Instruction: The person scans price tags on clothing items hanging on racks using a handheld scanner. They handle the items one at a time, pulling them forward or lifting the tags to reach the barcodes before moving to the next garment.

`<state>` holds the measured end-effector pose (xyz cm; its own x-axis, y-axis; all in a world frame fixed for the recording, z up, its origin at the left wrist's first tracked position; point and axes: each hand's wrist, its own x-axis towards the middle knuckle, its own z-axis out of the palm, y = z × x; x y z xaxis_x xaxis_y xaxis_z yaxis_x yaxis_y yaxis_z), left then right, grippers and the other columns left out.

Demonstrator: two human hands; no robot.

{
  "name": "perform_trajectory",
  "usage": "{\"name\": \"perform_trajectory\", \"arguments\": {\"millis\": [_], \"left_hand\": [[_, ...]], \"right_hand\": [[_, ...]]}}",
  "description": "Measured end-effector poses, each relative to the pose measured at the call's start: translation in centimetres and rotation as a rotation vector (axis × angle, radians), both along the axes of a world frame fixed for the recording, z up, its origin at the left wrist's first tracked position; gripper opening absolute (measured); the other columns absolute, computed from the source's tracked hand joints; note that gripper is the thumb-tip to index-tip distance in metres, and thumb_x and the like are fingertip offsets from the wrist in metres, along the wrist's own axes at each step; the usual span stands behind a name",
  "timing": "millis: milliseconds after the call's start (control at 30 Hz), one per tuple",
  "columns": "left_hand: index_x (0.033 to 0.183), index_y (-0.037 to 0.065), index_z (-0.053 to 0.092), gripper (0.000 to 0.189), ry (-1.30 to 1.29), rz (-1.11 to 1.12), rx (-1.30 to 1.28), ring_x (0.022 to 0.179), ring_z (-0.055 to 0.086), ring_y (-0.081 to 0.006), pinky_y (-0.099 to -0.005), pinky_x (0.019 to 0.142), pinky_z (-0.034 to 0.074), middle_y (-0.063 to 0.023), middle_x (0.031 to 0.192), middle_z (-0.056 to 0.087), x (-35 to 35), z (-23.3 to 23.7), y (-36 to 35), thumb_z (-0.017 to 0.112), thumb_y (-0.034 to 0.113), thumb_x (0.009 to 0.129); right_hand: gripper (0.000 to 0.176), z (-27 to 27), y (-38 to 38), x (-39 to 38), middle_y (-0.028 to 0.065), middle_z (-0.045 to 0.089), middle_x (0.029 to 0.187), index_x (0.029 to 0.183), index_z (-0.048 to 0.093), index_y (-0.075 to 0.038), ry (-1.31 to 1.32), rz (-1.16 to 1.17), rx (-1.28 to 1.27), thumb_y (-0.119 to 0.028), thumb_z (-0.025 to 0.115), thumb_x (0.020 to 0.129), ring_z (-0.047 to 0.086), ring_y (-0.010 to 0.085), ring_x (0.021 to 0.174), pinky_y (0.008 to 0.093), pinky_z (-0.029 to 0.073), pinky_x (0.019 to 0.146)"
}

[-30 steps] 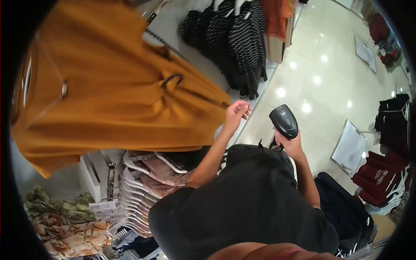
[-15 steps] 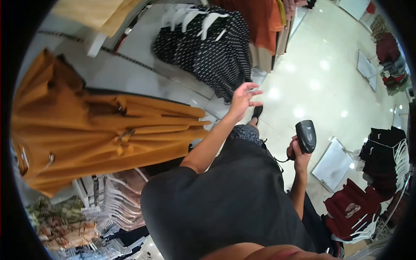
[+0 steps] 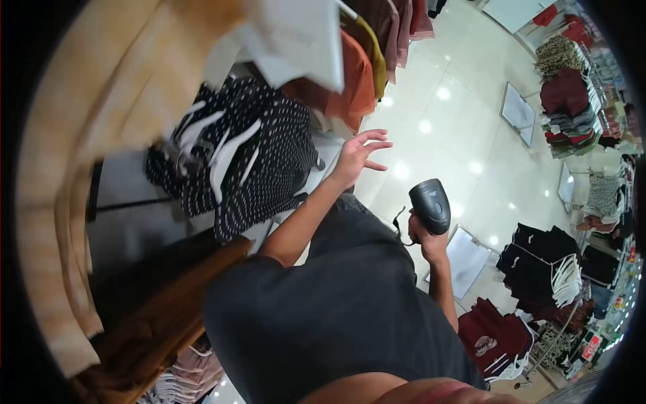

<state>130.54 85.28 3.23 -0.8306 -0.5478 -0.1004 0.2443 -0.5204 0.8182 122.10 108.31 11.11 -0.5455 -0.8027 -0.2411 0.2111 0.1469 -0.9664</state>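
My right hand (image 3: 425, 236) is wrapped round the handle of a black barcode scanner (image 3: 431, 205), its rounded head pointing up. A dark cord or strap (image 3: 402, 229) hangs beside that hand. My left hand (image 3: 361, 160) is held out in front of my body, fingers apart and bent a little, with nothing in it. Nearest to the left hand are black tops with white flecks (image 3: 269, 151) on white hangers (image 3: 229, 158); I see a gap between hand and fabric.
Close on the left hangs a tan garment (image 3: 81, 195), partly blurred, above a brown garment (image 3: 168, 303). A white sign (image 3: 303, 44) juts out at the top. Orange clothes (image 3: 353, 77) hang behind. Racks with black clothes (image 3: 542, 259) and maroon clothes (image 3: 494, 333) stand right, across the shiny tiled floor (image 3: 464, 114).
My view has shifted along the racks: the flecked tops moved left and lower, the tan garment and white sign loom larger. Both hands keep their poses, the scanner still in the right.
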Motion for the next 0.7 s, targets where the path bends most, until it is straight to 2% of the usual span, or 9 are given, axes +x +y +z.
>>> {"name": "perform_trajectory", "arguments": {"millis": [100, 167, 267, 400, 500, 567, 600, 633, 700], "left_hand": [[0.109, 0.0, 0.058, 0.019, 0.04, -0.037, -0.024, 0.117, 0.056, -0.0281, -0.0396, 0.069, 0.062, -0.0141, 0.135, 0.044, -4.7, 0.5, -2.9, 0.052, 0.01, 0.094], [0.109, 0.0, 0.058, 0.019, 0.044, -0.059, -0.045, 0.118, 0.056, -0.0289, -0.0399, 0.07, 0.062, -0.0146, 0.136, 0.043, -7.0, 1.0, -4.1, 0.052, 0.011, 0.094], [0.111, 0.0, 0.057, 0.026, 0.072, -0.064, -0.058, 0.122, 0.052, -0.0306, -0.0396, 0.07, 0.062, -0.0151, 0.136, 0.043, -10.1, 0.8, -5.6, 0.046, -0.002, 0.087], [0.113, -0.001, 0.055, 0.031, 0.023, -0.014, -0.086, 0.123, 0.051, -0.0305, -0.0419, 0.071, 0.061, -0.0149, 0.136, 0.043, -14.8, 0.0, -8.2, 0.044, -0.002, 0.084], [0.118, 0.0, 0.052, 0.03, -0.011, 0.064, 0.072, 0.12, 0.053, -0.0299, -0.0434, 0.075, 0.059, -0.0144, 0.133, 0.046, -18.4, -0.6, -10.0, 0.042, 0.007, 0.09], [0.123, 0.001, 0.048, 0.033, -0.03, 0.267, 0.044, 0.114, 0.056, -0.029, -0.0422, 0.081, 0.056, -0.0137, 0.129, 0.05, -21.3, -1.5, -11.2, 0.04, 0.014, 0.094], [0.125, 0.0, 0.046, 0.034, -0.097, 0.35, -0.023, 0.11, 0.058, -0.0272, -0.0372, 0.083, 0.054, -0.0142, 0.125, 0.053, -22.6, -1.6, -11.6, 0.04, 0.018, 0.097], [0.125, 0.0, 0.046, 0.034, -0.109, 0.364, -0.032, 0.11, 0.058, -0.0272, -0.0372, 0.083, 0.054, -0.0142, 0.125, 0.053, -24.0, -2.1, -12.3, 0.04, 0.018, 0.097], [0.126, 0.0, 0.045, 0.036, -0.23, 0.559, -0.17, 0.109, 0.058, -0.0252, -0.0342, 0.082, 0.052, -0.0158, 0.125, 0.053, -26.4, -3.3, -13.3, 0.044, 0.02, 0.097]], "right_hand": [[0.014, -0.7, -3.6, -3.5, 0.0022, 0.059, 0.065, 0.094, 0.062, 0.001, 0.065, 0.004, 0.025, -0.007, 0.066, 0.083, 0.053, 0.0088, 0.054, 0.0237, 0.04, 0.049], [0.016, -0.2, -5.1, -5.4, 0.0025, 0.06, 0.068, 0.095, 0.061, 0.001, -0.002, -0.011, -0.001, -0.007, 0.067, 0.083, 0.053, 0.0089, 0.055, 0.0243, 0.041, 0.05], [0.016, -0.7, -6.9, -9.0, 0.0028, 0.06, 0.07, 0.096, 0.061, 0.002, -0.061, -0.024, -0.074, -0.007, 0.066, 0.084, 0.052, 0.0088, 0.057, 0.0248, 0.041, 0.051], [0.014, -2.8, -9.8, -15.9, 0.003, 0.059, 0.069, 0.096, 0.06, 0.002, -0.103, -0.03, -0.092, -0.005, 0.065, 0.086, 0.053, 0.0093, 0.056, 0.0243, 0.041, 0.051], [0.013, -3.8, -12.2, -22.0, 0.0029, 0.058, 0.068, 0.096, 0.06, 0.003, -0.131, 0.011, -0.119, -0.004, 0.064, 0.086, 0.053, 0.0094, 0.056, 0.024, 0.041, 0.051], [0.013, -4.4, -13.9, -26.2, 0.0024, 0.058, 0.067, 0.098, 0.061, 0.003, -0.108, 0.068, -0.123, -0.003, 0.064, 0.086, 0.052, 0.009, 0.054, 0.0233, 0.04, 0.05], [0.014, -4.5, -14.5, -28.4, 0.0019, 0.058, 0.067, 0.098, 0.061, 0.002, -0.101, 0.125, -0.111, -0.004, 0.064, 0.086, 0.051, 0.0088, 0.054, 0.0233, 0.04, 0.05], [0.014, -4.7, -15.4, -30.7, 0.0014, 0.058, 0.066, 0.098, 0.062, 0.001, -0.093, 0.177, -0.103, -0.004, 0.065, 0.086, 0.051, 0.0086, 0.053, 0.0233, 0.04, 0.05], [0.015, -5.1, -16.9, -34.6, 0.0011, 0.058, 0.067, 0.099, 0.062, 0.0, -0.097, 0.24, -0.031, -0.005, 0.066, 0.085, 0.052, 0.0083, 0.054, 0.0235, 0.04, 0.05]]}}
